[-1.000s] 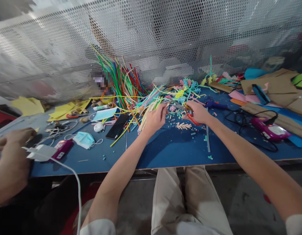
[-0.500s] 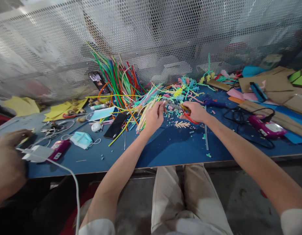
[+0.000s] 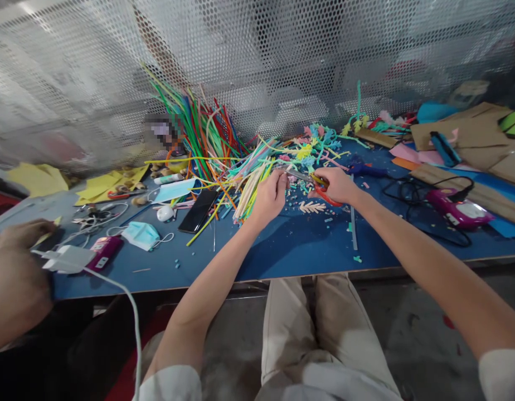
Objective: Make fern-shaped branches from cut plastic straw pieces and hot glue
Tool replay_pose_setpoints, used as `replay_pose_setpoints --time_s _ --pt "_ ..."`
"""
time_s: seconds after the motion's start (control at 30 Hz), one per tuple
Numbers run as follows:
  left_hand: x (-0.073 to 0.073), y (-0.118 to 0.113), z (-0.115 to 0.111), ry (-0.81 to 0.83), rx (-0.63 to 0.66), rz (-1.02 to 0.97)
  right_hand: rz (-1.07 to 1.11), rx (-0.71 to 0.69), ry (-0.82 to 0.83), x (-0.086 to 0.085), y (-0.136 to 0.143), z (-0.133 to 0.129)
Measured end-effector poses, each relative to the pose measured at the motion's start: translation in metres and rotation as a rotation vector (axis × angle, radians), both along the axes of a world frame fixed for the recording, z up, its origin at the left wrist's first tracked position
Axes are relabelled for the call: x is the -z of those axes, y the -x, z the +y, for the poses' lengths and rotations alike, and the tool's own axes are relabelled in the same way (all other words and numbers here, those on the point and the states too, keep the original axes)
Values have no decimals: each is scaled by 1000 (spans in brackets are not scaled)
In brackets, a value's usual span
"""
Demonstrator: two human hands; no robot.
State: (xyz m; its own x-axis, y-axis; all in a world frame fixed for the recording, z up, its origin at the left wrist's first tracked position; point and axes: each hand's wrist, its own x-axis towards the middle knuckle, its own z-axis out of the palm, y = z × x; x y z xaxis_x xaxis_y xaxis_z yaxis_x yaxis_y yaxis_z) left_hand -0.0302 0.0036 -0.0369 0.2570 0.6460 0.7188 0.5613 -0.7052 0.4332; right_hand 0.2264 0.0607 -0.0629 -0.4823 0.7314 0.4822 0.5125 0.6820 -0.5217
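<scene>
My right hand is closed around the orange-red handles of a pair of scissors. Their blades point left and reach the fingertips of my left hand. That hand is pinched closed; whatever sits between its fingers is too small and too covered to name. Under and beside it lies a bundle of cream and yellow pipe cleaners. A cream leaf-shaped piece rests on the blue table just below the scissors. Small cut bits are scattered around both hands.
Behind stands a bunch of coloured pipe cleaners before a perforated metal screen. A black phone and face mask lie left. A glue gun and purple power strip are right. Another person's hand rests far left.
The view has shifted slightly. My left hand stays pinched near the scissor blades, and my right hand keeps its hold on the handles. The other person's hand looks much the same.
</scene>
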Motion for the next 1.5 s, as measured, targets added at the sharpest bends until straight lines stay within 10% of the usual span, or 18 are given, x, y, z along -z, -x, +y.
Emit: replay_pose_setpoints --time_s 0.77,1.5 --pt "11 2 7 159 197 -253 -65 69 -122 -5 -8 -1" --pt "11 -3 5 149 10 -225 -12 86 -40 1 4 -5"
